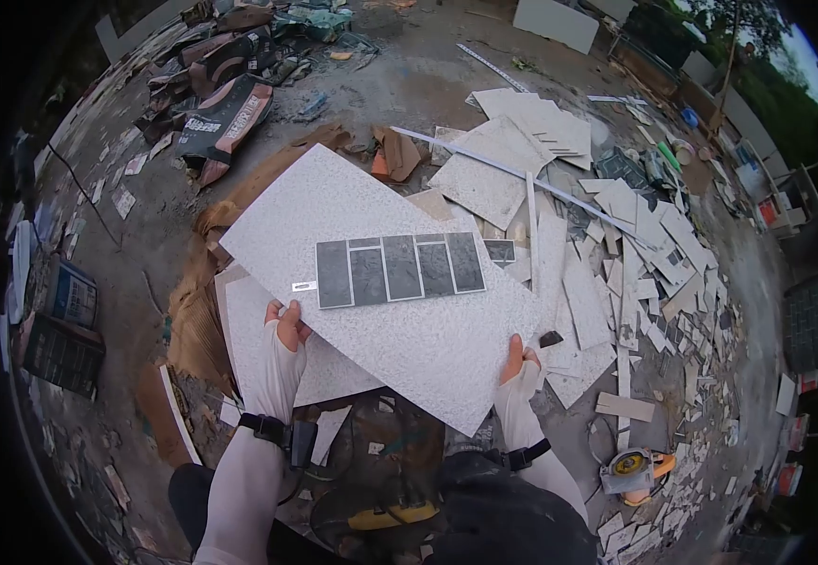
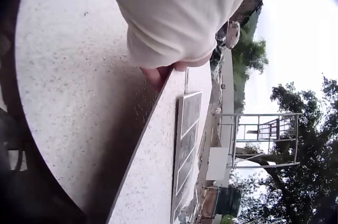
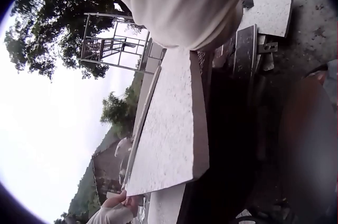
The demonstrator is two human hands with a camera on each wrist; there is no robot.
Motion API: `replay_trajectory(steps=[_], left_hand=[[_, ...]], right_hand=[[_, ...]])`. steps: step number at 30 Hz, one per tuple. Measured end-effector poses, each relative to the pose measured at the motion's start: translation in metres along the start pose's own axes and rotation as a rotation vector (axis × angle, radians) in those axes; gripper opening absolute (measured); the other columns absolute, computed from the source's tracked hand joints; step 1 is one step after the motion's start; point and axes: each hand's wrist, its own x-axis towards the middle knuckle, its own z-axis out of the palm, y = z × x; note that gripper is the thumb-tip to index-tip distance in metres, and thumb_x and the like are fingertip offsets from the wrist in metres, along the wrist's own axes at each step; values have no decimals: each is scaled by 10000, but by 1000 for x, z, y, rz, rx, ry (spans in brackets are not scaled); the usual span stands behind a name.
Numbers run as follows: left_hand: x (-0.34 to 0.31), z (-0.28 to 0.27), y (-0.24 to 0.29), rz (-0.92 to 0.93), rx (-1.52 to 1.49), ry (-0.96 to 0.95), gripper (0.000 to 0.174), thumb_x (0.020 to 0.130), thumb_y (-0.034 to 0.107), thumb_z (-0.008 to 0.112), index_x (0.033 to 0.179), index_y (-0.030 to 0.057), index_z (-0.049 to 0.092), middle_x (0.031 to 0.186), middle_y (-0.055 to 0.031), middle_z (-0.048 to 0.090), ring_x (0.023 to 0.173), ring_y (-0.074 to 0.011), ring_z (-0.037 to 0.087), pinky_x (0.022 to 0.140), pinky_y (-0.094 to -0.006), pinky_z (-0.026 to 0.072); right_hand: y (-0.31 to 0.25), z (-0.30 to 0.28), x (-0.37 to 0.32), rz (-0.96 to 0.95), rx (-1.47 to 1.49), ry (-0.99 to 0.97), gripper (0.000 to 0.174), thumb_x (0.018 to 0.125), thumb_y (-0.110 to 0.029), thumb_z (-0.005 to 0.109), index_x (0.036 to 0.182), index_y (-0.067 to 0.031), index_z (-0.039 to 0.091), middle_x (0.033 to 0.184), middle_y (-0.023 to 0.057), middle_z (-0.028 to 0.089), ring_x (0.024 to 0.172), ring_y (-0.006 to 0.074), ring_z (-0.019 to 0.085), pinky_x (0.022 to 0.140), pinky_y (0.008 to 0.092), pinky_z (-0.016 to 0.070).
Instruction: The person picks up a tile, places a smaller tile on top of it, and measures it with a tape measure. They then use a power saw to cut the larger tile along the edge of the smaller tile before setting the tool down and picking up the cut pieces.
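Both hands hold a large white speckled tile [image 1: 277, 217], tilted cornerwise in front of the body. My left hand [image 1: 288, 331] grips its lower left edge, thumb on the top face; in the left wrist view, fingers [image 2: 153, 77] show at the underside. My right hand [image 1: 519, 363] pinches the edge near the right corner; the sleeve hides it in the right wrist view. On the tile's face lies a dark grey panel [image 1: 399, 271] divided by pale lines, with a small white label [image 1: 304, 285] to its left. Another white slab [image 1: 329, 375] lies beneath the held tile.
Stacked white tiles [image 1: 498, 174] lie beyond, with broken pieces [image 1: 668, 273] spread to the right. A long pale strip [image 1: 512, 171] crosses them. An orange and grey power cutter [image 1: 630, 468] sits at lower right, brown cardboard [image 1: 197, 320] at left. Dark bags [image 1: 225, 127] lie farther back.
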Motion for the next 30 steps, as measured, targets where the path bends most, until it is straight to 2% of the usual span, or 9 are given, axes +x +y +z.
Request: replay_trajectory(steps=[5,14,16,20,23,25,27,29,30], left_hand=[[35,15,-24,-45,103,-105,488,958,168,599,1329,5,326,1090,-117,586,885,-202,603,822,-339,514],[64,36,-35,-85,451,-137,204,945,175,604,945,9,486,895,-171,620,772,-201,632,668,-343,564],[74,36,-24,-38,880,-186,253,942,241,612,862,27,504,730,-143,616,650,-180,609,553,-327,502],[98,38,-12,-19,1082,-177,270,937,273,613,872,21,540,617,-94,592,541,-167,565,490,-318,439],[111,21,-19,125,1341,-224,272,935,270,612,925,1,572,621,-85,599,541,-155,561,509,-318,450],[88,18,-25,-21,920,-191,333,920,269,631,1056,-29,570,781,-144,658,652,-205,613,593,-375,493],[46,18,-41,-55,607,-149,477,905,265,651,1238,-41,500,1070,-229,648,895,-291,648,782,-436,517],[-4,30,-50,1,789,-142,690,893,252,660,1439,-10,329,1316,-283,519,1126,-365,580,950,-457,470],[-19,40,-55,-1,787,-139,690,893,252,660,1439,-10,329,1316,-283,519,1126,-365,580,950,-457,470]], right_hand=[[-2,-14,-11,-12,76,74,471,964,-310,653,679,-84,354,674,-47,350,642,91,320,557,291,309],[36,-21,-11,68,127,120,399,963,-257,649,718,-72,393,713,-33,370,669,96,318,557,279,311],[37,-21,-14,87,122,172,364,974,-248,629,734,-67,423,731,-23,402,671,95,339,563,280,317],[37,-22,-27,170,331,67,337,989,-255,605,747,-61,472,748,-7,441,678,98,363,582,285,339],[37,-30,-34,42,10,-47,308,994,-278,595,828,-33,511,776,24,502,697,109,438,636,288,401],[30,-49,-25,121,-240,-251,312,989,-287,600,897,3,531,802,60,544,744,144,505,708,301,448],[28,-51,-3,-79,-130,72,321,970,-278,624,947,36,559,823,119,606,792,233,588,743,365,483],[10,-69,45,-683,-576,273,348,972,-304,591,970,44,598,865,239,639,857,359,629,762,448,491],[-3,-72,59,-685,-577,270,348,972,-304,591,970,44,598,865,239,639,857,359,629,762,448,491]])
